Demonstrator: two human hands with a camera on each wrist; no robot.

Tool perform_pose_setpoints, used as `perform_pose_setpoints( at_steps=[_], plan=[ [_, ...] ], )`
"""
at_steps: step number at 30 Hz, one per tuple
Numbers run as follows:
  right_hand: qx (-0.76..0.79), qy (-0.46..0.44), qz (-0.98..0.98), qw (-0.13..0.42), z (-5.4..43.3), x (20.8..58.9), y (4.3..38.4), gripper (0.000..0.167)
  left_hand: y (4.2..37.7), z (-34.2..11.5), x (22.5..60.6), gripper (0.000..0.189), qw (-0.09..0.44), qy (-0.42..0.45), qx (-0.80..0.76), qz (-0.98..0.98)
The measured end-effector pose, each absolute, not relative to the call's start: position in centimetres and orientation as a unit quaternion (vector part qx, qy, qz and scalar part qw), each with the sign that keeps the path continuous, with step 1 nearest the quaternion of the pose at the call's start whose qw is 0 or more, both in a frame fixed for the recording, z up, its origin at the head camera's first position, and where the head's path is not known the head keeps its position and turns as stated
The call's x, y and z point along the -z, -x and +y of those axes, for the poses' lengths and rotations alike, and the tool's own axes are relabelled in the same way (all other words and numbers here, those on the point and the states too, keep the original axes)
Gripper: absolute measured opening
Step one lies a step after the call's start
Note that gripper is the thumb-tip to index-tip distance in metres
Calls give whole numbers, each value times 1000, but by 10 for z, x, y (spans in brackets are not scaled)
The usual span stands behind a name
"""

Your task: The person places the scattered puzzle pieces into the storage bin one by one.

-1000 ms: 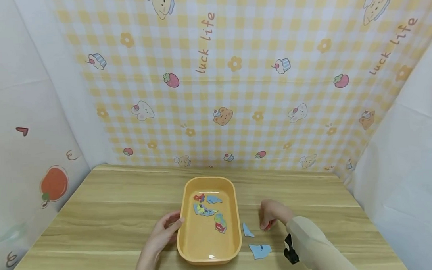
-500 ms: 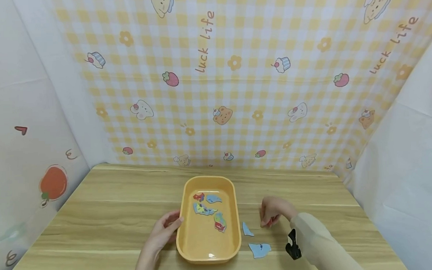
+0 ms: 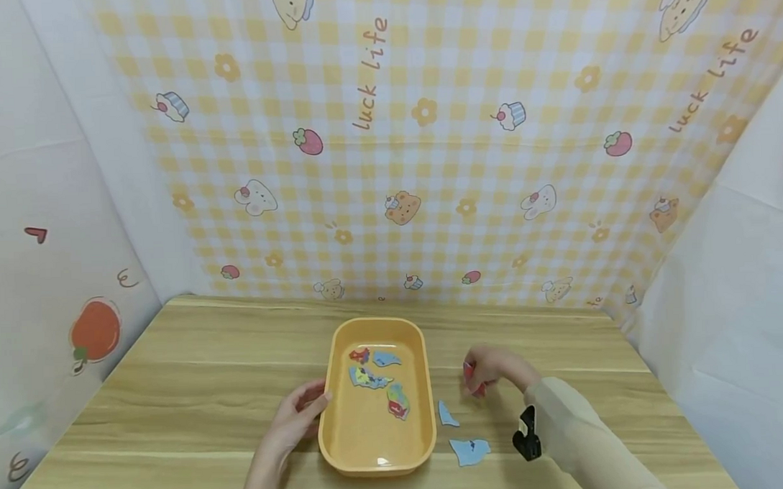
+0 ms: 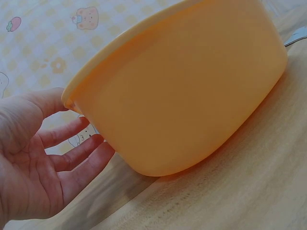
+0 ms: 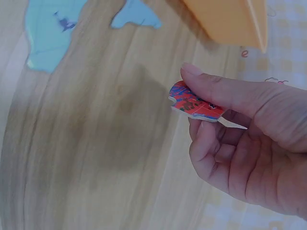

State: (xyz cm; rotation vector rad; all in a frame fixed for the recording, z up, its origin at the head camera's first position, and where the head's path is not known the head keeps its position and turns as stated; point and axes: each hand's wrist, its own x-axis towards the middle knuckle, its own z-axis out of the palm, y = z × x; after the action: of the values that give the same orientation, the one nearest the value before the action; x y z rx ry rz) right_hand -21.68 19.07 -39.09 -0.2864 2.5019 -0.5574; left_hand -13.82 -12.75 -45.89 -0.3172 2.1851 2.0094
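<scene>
My right hand (image 3: 491, 367) pinches a red puzzle piece (image 5: 194, 103) with blue edges between thumb and fingers, held above the table to the right of a yellow-orange plastic tray (image 3: 379, 453). My left hand (image 3: 297, 415) grips the tray's left side, thumb over the rim and fingers against the outer wall, as the left wrist view shows. Inside the tray lie several map-like puzzle pieces: a small red one (image 3: 359, 356), a light blue one (image 3: 387, 359), a blue-and-yellow one (image 3: 369, 379) and a green-and-red one (image 3: 398, 402).
Two light blue puzzle pieces lie on the wooden table right of the tray: a small pointed piece (image 3: 446, 414) and a larger piece (image 3: 470, 452). A yellow checked cloth (image 3: 427, 164) hangs behind the table, and white sheets (image 3: 723, 283) close the sides.
My right hand has lifted the red puzzle piece off the table and moved slightly away from me. The left hand and tray stay where they were.
</scene>
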Motion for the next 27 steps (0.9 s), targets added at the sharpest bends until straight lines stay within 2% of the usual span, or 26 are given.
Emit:
perform_pose_setpoints(
  at_steps=[8,18,27],
  plan=[
    [211,134,931,266,182,384,224,21,137,-128,458,46,81,106,-665,735],
    [226,200,915,268,174,366,233,8,138,-129,459,46,79,106,-667,734],
    [227,241,910,250,161,353,244,7,138,-129,459,47,84,102,-668,732]
  ],
)
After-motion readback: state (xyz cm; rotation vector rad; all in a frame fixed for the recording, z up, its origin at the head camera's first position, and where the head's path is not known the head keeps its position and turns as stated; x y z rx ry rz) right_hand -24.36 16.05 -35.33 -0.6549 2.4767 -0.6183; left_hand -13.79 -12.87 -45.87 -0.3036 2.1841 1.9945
